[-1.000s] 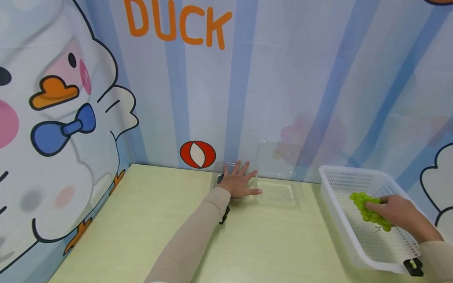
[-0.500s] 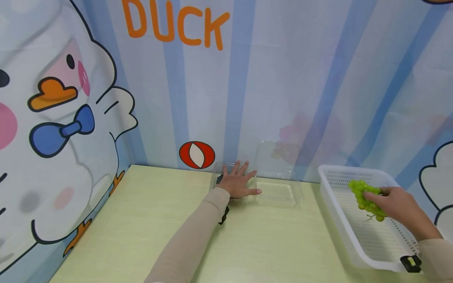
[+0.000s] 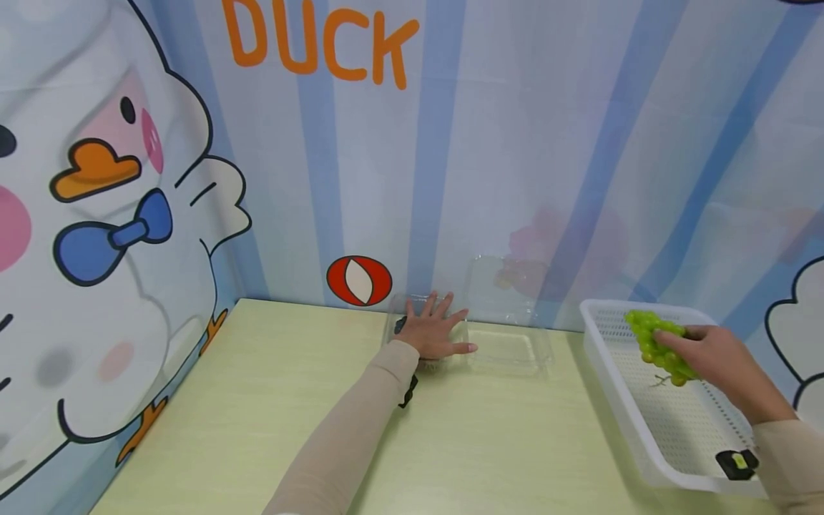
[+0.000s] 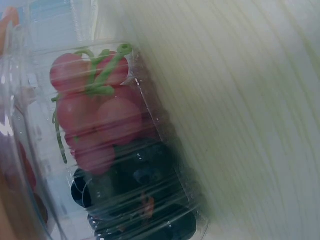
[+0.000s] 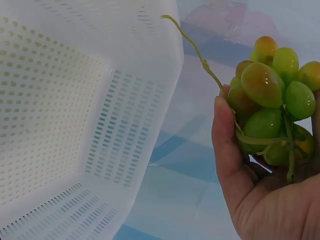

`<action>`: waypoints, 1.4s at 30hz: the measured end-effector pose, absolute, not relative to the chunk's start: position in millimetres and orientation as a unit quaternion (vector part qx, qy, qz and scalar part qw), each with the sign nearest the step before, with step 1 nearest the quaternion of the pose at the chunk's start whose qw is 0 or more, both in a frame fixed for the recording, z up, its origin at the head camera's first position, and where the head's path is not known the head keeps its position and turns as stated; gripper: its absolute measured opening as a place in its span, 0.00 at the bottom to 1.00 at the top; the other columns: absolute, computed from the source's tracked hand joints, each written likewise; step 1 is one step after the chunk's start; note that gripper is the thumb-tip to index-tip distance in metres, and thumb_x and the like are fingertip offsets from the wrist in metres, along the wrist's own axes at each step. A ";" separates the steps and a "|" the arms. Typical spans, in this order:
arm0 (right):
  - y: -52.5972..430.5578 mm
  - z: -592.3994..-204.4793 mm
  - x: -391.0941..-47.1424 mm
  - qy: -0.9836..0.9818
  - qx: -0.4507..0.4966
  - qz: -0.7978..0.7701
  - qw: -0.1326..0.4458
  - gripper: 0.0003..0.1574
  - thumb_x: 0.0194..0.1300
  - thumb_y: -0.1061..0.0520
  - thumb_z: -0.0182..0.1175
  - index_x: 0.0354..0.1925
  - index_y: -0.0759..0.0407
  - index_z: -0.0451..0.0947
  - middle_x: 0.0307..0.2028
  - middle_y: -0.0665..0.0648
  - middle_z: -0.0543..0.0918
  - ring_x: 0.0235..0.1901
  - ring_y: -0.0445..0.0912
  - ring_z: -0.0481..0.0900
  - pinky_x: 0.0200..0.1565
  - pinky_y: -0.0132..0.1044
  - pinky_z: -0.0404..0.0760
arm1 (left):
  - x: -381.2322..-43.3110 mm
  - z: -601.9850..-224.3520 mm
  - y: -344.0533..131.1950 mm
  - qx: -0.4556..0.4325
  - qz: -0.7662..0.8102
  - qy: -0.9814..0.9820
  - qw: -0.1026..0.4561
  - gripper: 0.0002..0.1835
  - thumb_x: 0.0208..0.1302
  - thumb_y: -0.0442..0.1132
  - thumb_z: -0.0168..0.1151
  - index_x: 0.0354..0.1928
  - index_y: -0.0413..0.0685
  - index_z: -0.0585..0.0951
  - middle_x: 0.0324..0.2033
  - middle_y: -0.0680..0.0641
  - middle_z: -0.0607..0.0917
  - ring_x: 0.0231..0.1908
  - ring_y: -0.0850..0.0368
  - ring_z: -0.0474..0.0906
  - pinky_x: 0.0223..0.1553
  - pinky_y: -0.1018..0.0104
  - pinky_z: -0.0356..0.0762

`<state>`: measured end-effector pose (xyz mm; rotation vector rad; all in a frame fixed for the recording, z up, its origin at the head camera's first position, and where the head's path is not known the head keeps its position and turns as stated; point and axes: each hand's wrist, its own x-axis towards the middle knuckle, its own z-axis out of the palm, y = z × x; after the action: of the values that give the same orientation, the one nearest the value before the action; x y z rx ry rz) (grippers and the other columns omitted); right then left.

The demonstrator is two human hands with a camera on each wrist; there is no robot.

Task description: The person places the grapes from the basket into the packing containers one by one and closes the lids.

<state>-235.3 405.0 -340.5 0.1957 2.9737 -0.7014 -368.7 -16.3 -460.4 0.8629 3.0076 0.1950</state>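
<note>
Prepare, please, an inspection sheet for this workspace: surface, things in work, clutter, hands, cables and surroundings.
Surface: pale yellow-green table, no spill seen.
Job's things: green grapes, held off the floor of the white basket; red grapes and dark grapes inside a clear container; beside that, an open clear tray, no contents seen.
Clutter: nothing seen.
Left hand: fingers spread, resting on the clear container.
Right hand: holds the green grapes.
Cables: nothing seen.
Surroundings: blue-striped backdrop with a cartoon duck and orange lettering, "DUCK".
</note>
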 end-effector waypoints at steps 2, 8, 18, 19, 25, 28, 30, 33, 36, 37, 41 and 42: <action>402.8 -338.4 -236.5 0.970 0.067 -0.230 0.038 0.65 0.65 0.24 0.43 0.64 0.86 0.53 0.55 0.85 0.66 0.48 0.71 0.72 0.38 0.57 0.76 | -369.6 -460.9 -15.9 0.273 0.059 0.960 0.004 0.44 0.59 0.79 0.36 0.75 0.74 0.49 0.76 0.50 0.40 0.75 0.42 0.32 0.64 0.26 0.34; 392.9 -330.3 -239.0 0.967 0.064 -0.242 0.039 0.65 0.64 0.24 0.43 0.65 0.84 0.53 0.58 0.84 0.64 0.51 0.71 0.71 0.40 0.57 0.76 | -370.5 -461.6 -16.1 0.276 0.068 0.959 0.006 0.45 0.58 0.79 0.38 0.75 0.71 0.50 0.76 0.50 0.40 0.75 0.41 0.33 0.63 0.25 0.34; 376.3 -322.1 -244.8 0.968 0.054 -0.242 0.034 0.64 0.63 0.23 0.44 0.66 0.80 0.55 0.55 0.81 0.70 0.47 0.66 0.76 0.38 0.53 0.77 | -370.2 -461.5 -16.3 0.277 0.066 0.958 0.008 0.44 0.59 0.78 0.37 0.75 0.73 0.50 0.76 0.50 0.40 0.75 0.42 0.32 0.64 0.25 0.33; 374.8 -321.7 -245.5 0.968 0.054 -0.242 0.035 0.65 0.63 0.23 0.44 0.67 0.80 0.55 0.57 0.81 0.68 0.48 0.68 0.74 0.39 0.55 0.77 | -369.4 -460.9 -16.5 0.279 0.066 0.958 0.007 0.44 0.59 0.78 0.37 0.75 0.72 0.50 0.76 0.50 0.40 0.75 0.42 0.33 0.64 0.25 0.33; 366.2 -321.5 -250.5 0.966 0.047 -0.252 0.043 0.65 0.62 0.22 0.43 0.68 0.78 0.54 0.61 0.82 0.63 0.55 0.72 0.68 0.44 0.60 0.75 | -368.2 -459.3 -16.2 0.278 0.067 0.958 0.011 0.44 0.59 0.79 0.37 0.75 0.72 0.49 0.76 0.49 0.40 0.75 0.42 0.33 0.64 0.25 0.33; 361.9 -321.0 -251.9 0.963 0.040 -0.260 0.051 0.65 0.62 0.22 0.43 0.69 0.77 0.53 0.62 0.81 0.62 0.57 0.72 0.67 0.45 0.60 0.75 | -368.3 -459.7 -15.7 0.275 0.068 0.959 0.019 0.44 0.59 0.78 0.38 0.75 0.72 0.48 0.76 0.50 0.38 0.75 0.42 0.31 0.63 0.25 0.30; 359.2 -320.8 -252.8 0.963 0.037 -0.262 0.055 0.66 0.62 0.22 0.43 0.69 0.78 0.52 0.63 0.82 0.60 0.58 0.73 0.65 0.46 0.61 0.75 | -368.8 -460.3 -15.6 0.275 0.069 0.959 0.023 0.45 0.59 0.79 0.38 0.75 0.71 0.48 0.76 0.49 0.38 0.75 0.42 0.30 0.63 0.25 0.29; 355.2 -320.1 -254.1 0.962 0.033 -0.264 0.057 0.66 0.62 0.22 0.44 0.69 0.79 0.52 0.63 0.82 0.60 0.58 0.73 0.65 0.46 0.60 0.75 | -371.4 -463.2 -15.2 0.273 0.070 0.959 0.025 0.46 0.58 0.80 0.37 0.75 0.72 0.48 0.76 0.50 0.37 0.75 0.42 0.29 0.63 0.25 0.28; 351.4 -319.0 -255.1 0.962 0.026 -0.265 0.052 0.65 0.63 0.22 0.44 0.68 0.79 0.54 0.61 0.81 0.64 0.55 0.71 0.69 0.44 0.57 0.77 | -371.5 -463.3 -15.2 0.274 0.069 0.959 0.021 0.46 0.57 0.80 0.37 0.75 0.72 0.48 0.76 0.50 0.38 0.75 0.42 0.30 0.63 0.25 0.29; 350.2 -318.7 -255.3 0.962 0.023 -0.269 0.049 0.65 0.63 0.23 0.45 0.67 0.79 0.55 0.60 0.80 0.66 0.54 0.69 0.71 0.44 0.56 0.77 | -371.5 -463.1 -15.4 0.274 0.069 0.959 0.020 0.46 0.57 0.80 0.37 0.75 0.72 0.49 0.76 0.50 0.38 0.75 0.42 0.30 0.63 0.25 0.29; 345.8 -319.0 -256.3 0.960 0.014 -0.278 0.041 0.63 0.63 0.24 0.46 0.67 0.79 0.56 0.58 0.79 0.69 0.53 0.65 0.73 0.43 0.52 0.78 | -367.5 -459.3 -16.4 0.277 0.064 0.959 0.008 0.45 0.58 0.78 0.39 0.75 0.72 0.50 0.76 0.49 0.41 0.75 0.41 0.33 0.63 0.25 0.33; 344.8 -319.4 -256.7 0.959 0.013 -0.282 0.039 0.63 0.63 0.24 0.47 0.67 0.79 0.57 0.57 0.78 0.71 0.50 0.63 0.75 0.42 0.50 0.79 | -367.1 -458.9 -16.7 0.278 0.063 0.959 0.006 0.44 0.59 0.78 0.39 0.75 0.72 0.50 0.76 0.49 0.41 0.75 0.41 0.34 0.63 0.25 0.34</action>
<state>-256.7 344.8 -319.4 0.0395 2.9379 -0.8642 -367.1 -16.7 -458.9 0.8691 2.9998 0.1969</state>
